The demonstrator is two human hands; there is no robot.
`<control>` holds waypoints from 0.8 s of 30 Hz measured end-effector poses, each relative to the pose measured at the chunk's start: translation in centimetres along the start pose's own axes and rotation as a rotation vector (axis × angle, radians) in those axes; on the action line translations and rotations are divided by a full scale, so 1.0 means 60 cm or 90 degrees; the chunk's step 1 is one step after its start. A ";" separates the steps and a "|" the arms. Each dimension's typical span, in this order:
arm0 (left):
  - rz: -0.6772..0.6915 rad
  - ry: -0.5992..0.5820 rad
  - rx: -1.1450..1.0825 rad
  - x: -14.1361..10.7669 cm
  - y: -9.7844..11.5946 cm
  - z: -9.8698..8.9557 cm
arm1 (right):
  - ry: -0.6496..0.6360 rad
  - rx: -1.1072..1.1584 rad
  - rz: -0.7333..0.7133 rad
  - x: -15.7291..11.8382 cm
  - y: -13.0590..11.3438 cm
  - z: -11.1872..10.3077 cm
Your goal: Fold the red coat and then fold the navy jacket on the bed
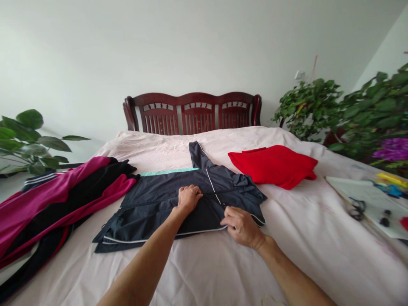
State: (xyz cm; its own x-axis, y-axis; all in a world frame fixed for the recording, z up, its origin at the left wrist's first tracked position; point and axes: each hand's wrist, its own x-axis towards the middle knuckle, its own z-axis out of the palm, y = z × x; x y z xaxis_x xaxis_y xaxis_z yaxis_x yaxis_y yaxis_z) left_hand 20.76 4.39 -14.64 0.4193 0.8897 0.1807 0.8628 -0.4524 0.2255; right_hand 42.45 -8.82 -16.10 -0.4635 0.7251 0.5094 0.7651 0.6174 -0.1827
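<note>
Our forearms (143, 263) reach over the pale bedsheet (197, 272), the left hand (188, 199) resting flat on the navy zip jacket (159, 208), already doubled over with its hood (198, 155) unfolded, while the right hand's (240, 227) fingers (228, 221) touch its edge, their grip unclear.

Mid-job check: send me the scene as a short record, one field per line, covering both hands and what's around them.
left hand: resting on the middle of a navy zip jacket
right hand: on the jacket's lower right part, near its white-piped edge
under jacket: pale pink bedsheet
beside jacket: red folded garment; magenta-and-black tracksuit
rest: dark wooden headboard; leafy plants
</note>
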 end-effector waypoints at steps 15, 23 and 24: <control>-0.074 0.046 0.118 -0.141 -0.135 -0.095 | -0.003 -0.149 0.141 -0.015 0.042 -0.026; -0.331 -0.037 0.172 -0.272 -0.280 -0.098 | -0.028 -0.235 0.175 -0.020 0.054 -0.025; -0.338 -0.038 0.148 -0.274 -0.287 -0.098 | -0.021 -0.243 0.183 -0.023 0.057 -0.024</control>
State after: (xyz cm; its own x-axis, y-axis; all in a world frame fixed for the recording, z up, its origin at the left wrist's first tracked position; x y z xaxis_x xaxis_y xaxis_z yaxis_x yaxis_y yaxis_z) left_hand -2.64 -2.81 -15.89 -0.0791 0.9959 0.0440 0.9957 0.0767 0.0524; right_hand 46.32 -8.14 -16.23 -0.2179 0.8631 0.4556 0.9711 0.2382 0.0133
